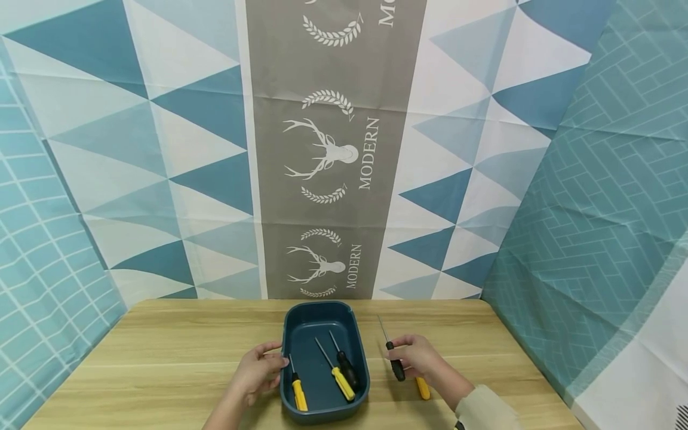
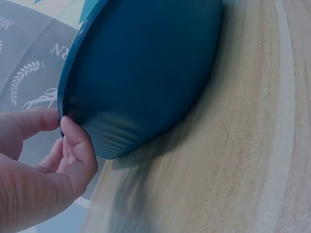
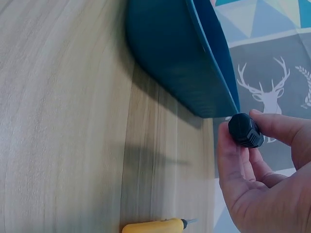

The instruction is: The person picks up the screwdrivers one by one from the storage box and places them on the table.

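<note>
Left hand (image 1: 257, 371): pinching the rim of the blue box (image 1: 328, 415) at its 9 o'clock.
Right hand (image 1: 419, 356): pinching a black screwdriver (image 1: 396, 366) at the box's 3 o'clock, shaft toward 11.
Inside box: second black screwdriver (image 1: 347, 369) at 4, two yellow-handled screwdrivers (image 1: 342, 383) at 5 and 7.
Table (image 1: 188, 370): loose yellow screwdriver (image 1: 423, 388), box's 4 o'clock.

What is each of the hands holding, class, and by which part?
The right hand pinches a black-handled metal screwdriver by its handle; the left hand pinches a dark-blue, rounded rectangular, plastic-looking tray by its left rim.
</note>
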The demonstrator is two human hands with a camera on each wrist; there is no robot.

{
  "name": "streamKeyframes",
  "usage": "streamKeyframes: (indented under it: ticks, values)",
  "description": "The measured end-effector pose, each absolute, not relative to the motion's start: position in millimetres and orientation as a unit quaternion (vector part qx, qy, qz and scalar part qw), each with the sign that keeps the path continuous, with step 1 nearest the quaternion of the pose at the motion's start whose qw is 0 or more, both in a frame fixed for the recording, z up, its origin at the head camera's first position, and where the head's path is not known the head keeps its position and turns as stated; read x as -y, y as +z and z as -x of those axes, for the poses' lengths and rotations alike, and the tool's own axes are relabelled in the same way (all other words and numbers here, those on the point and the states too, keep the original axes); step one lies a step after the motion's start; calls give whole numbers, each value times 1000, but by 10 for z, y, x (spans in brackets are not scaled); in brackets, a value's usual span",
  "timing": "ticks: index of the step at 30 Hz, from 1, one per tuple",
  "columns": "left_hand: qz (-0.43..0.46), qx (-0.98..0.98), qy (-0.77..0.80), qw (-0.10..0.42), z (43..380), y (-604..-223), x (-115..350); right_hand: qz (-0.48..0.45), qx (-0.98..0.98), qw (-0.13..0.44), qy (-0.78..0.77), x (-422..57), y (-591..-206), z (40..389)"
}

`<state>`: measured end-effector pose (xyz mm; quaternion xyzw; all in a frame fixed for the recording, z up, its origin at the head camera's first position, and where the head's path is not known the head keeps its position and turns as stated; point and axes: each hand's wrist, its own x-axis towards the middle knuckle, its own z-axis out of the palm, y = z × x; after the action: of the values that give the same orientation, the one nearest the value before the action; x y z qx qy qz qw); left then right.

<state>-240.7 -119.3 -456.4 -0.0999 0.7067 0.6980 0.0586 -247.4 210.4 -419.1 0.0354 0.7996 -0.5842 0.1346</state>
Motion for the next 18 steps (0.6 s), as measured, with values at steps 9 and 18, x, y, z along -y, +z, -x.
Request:
streamKeyframes:
  ticks: [9,18]
  values:
    - [98,-707,698,59,2412,-4575,1200,-40,-789,129,-599,-2177,-4219,2447]
    - [96,-704,701,61,2414,-4577,1199,-61,-793,120,-594,-2230,-4277,2466]
